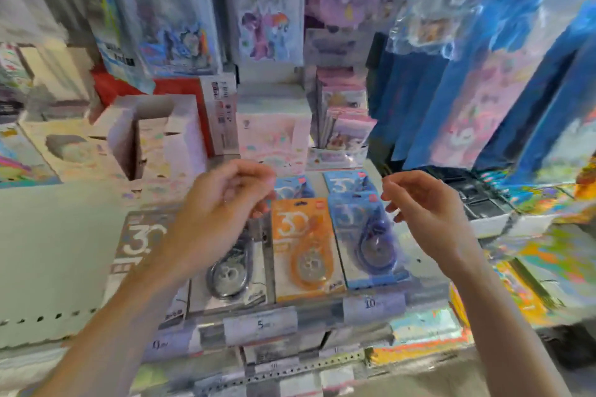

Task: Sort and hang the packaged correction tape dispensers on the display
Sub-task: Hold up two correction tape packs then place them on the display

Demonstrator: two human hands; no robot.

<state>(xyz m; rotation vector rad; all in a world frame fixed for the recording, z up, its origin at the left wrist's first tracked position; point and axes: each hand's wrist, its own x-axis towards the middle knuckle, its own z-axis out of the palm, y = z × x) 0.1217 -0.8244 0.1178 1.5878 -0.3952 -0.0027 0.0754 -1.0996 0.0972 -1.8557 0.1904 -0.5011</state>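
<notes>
Packaged correction tape dispensers hang side by side on the display: a grey pack (230, 271), an orange pack (304, 248) and a blue pack (367, 238). Two more blue packs (346, 180) show behind them, and another grey pack (138, 235) sits at the left. My left hand (222, 203) hovers over the top of the grey pack, fingers loosely curled, nothing visible in them. My right hand (425, 206) floats just right of the blue pack's top, fingers relaxed and holding nothing. The view is blurred.
Price tags (259, 324) run along the rail under the packs. White cardboard boxes (154, 138) stand behind at the left. Hanging blue and pink stationery packs (483, 90) crowd the upper right, and colourful items (516, 284) fill the lower right.
</notes>
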